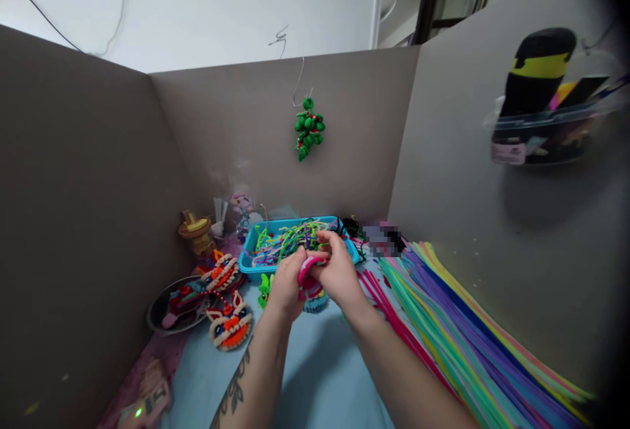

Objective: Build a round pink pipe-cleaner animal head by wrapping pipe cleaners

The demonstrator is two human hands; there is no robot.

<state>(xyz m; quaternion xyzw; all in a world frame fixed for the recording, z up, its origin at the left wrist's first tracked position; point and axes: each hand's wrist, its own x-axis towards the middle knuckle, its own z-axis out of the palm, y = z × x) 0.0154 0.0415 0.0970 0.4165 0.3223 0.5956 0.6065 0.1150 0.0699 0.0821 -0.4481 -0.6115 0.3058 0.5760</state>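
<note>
Both my hands meet over the front of a blue tray [253, 275]. Between them is a pink fuzzy craft piece [309, 270], bent in a curve; it looks made of pipe cleaners. My left hand [288, 285] is closed on its left side. On the other side my right hand [339, 271] pinches it, with the index finger raised. Fingers hide part of the piece. Just below it sits a light blue ribbed item [315, 303]. A bright green fuzzy figure [264, 290] lies left of my left hand.
Cut pipe cleaner bits [280, 242] fill the tray. Long pipe cleaners [443, 324] lie along the right. An orange-and-cream lion-like figure [230, 325] and a metal bowl [162, 327] are at left. A green ornament [309, 128] hangs from the back panel; a clear bin [541, 121] hangs right.
</note>
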